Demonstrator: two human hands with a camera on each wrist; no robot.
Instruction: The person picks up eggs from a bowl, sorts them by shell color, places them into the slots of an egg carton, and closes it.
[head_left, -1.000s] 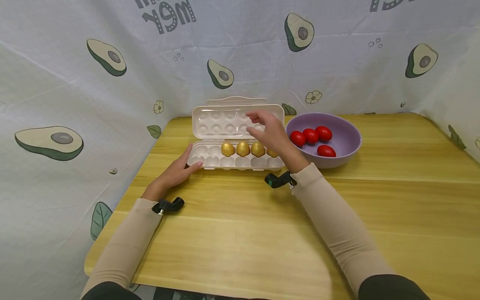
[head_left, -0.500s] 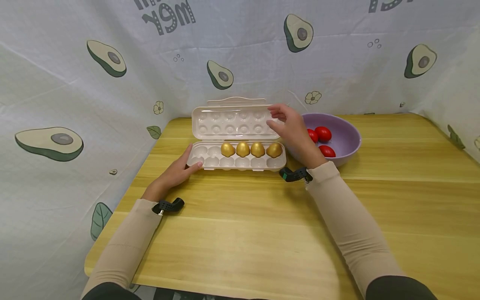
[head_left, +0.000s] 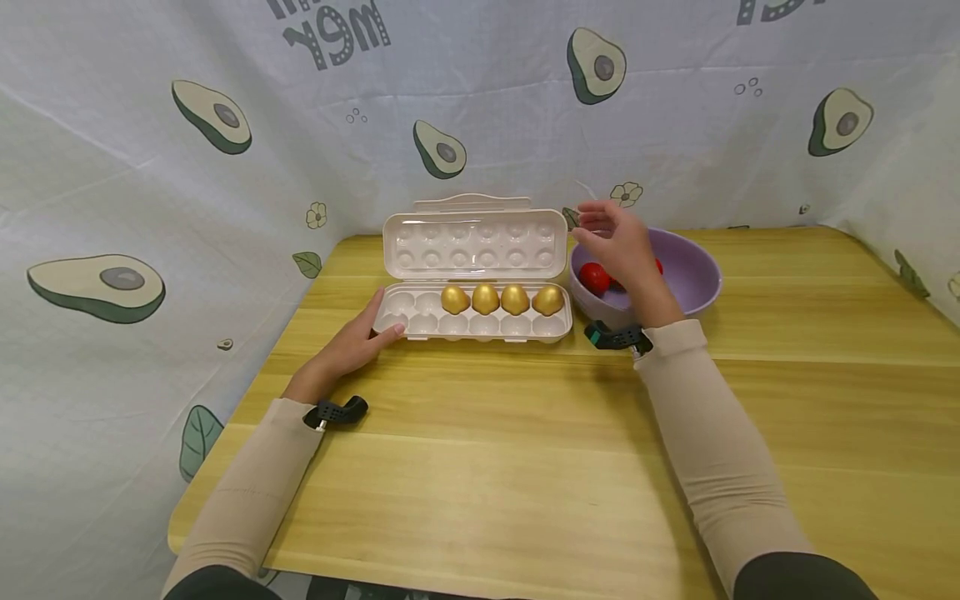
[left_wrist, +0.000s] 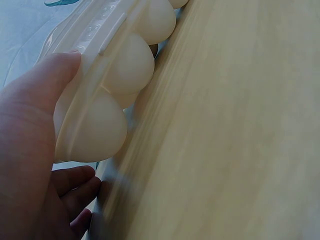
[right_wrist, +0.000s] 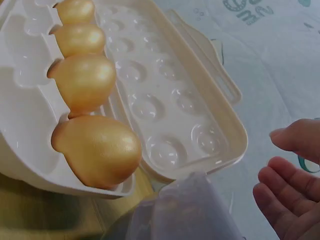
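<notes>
A cream plastic egg carton lies with its lid tipped back. Several golden eggs fill the right part of its back row; the front row's cups hold none. My left hand holds the carton's left end, its thumb over the front rim and the other fingers below. Above the left side of a purple bowl hovers my right hand, fingers relaxed and holding nothing. Red eggs show in the bowl, partly hidden by that hand.
The wooden table extends toward the person and to the right of the bowl. A white cloth printed with avocados hangs behind the table and down its left side. The bowl stands close to the carton's right end.
My right hand has moved right, from over the carton to over the bowl, uncovering the rightmost golden egg and covering some red eggs. The left hand has stayed at the carton's end.
</notes>
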